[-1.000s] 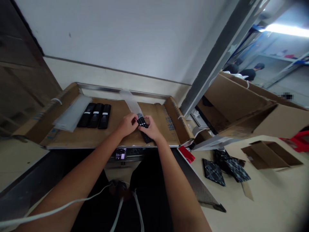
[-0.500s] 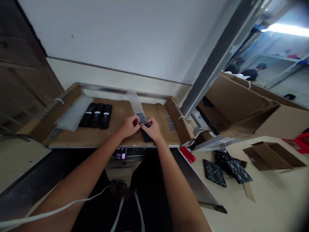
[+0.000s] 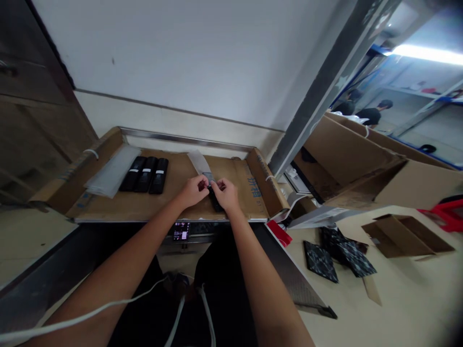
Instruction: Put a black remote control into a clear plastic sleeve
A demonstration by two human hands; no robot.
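A black remote control (image 3: 216, 204) lies slantwise on the cardboard-lined tray, its far end inside a clear plastic sleeve (image 3: 197, 161). My left hand (image 3: 194, 192) pinches the sleeve's mouth at the remote's left side, fingertips and thumb together. On the other side my right hand (image 3: 226, 194) grips the remote, its thumb across the top. The fingers hide the middle of the remote and the sleeve's edge. To the left, three more black remotes (image 3: 158, 177) lie side by side, each with a white label. Next to them is a stack of flat clear sleeves (image 3: 111, 174).
The cardboard-lined tray (image 3: 184, 205) has raised side walls. A phone (image 3: 181, 231) with a lit screen sits below its front edge. At right stand a large open carton (image 3: 343, 159) and a smaller carton (image 3: 405, 236) on the floor. People (image 3: 372, 113) are in the background.
Both hands have worked slightly farther up the remote, covering its buttons more. The free part of the sleeve beyond it looks shorter and bent. The view has shifted slightly.
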